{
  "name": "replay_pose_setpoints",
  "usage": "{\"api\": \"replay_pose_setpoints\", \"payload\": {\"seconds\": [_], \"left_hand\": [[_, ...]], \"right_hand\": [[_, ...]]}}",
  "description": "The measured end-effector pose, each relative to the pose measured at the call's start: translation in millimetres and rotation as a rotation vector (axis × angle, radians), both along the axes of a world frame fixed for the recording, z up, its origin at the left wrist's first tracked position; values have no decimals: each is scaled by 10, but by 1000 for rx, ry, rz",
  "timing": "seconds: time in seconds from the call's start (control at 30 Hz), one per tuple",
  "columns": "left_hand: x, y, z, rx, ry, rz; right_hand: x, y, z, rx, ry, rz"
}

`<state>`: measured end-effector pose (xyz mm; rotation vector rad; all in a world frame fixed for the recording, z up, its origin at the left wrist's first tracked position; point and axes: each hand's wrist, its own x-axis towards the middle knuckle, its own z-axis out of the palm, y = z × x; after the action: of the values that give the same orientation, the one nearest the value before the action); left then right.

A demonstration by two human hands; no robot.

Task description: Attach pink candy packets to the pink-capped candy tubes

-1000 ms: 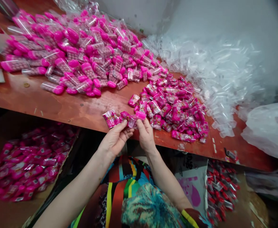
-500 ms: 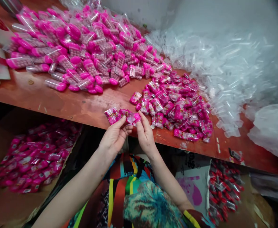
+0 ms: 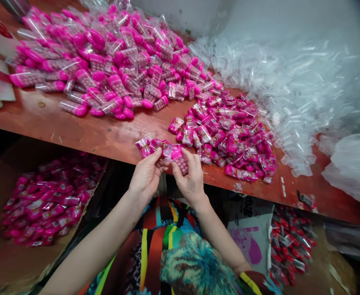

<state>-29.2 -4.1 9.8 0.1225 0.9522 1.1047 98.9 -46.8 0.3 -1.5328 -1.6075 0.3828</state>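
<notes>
Over the table's front edge, my right hand (image 3: 188, 176) is closed on a small candy bottle (image 3: 181, 163) with a pink cap and pink balls inside its clear body. My left hand (image 3: 146, 174) pinches a small clear plastic cup (image 3: 167, 150) right beside the bottle's cap. Whether cup and cap touch I cannot tell. Just beyond my left fingertips lie a few shiny pink printed packets (image 3: 147, 144). To the right of my hands spreads a pile of similar pink packets (image 3: 229, 131).
A large heap of pink-capped candy bottles (image 3: 118, 61) covers the back left of the reddish table (image 3: 44, 119). Clear plastic cups (image 3: 284, 90) are piled at the right, by a white plastic bag (image 3: 355, 168). Below stand a carton (image 3: 75, 250) of pink packets and red-and-clear items (image 3: 290, 246).
My right hand has turned the candy bottle, so its ball-filled body now shows below the cap. My right fingers have shifted their grip. My left hand stays nearly in place.
</notes>
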Motion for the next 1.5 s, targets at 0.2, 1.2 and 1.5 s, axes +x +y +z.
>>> {"api": "replay_pose_setpoints", "payload": {"seconds": [0.2, 1.2, 1.5], "left_hand": [[31, -23, 21, 11, -14, -33], [6, -125, -30, 169, 210, -322], [-51, -42, -17, 177, 97, -354]], "right_hand": [[1, 3, -63, -6, -37, -3], [-45, -31, -100, -374, 195, 108], [-34, -43, -95, -546, 1074, 249]]}}
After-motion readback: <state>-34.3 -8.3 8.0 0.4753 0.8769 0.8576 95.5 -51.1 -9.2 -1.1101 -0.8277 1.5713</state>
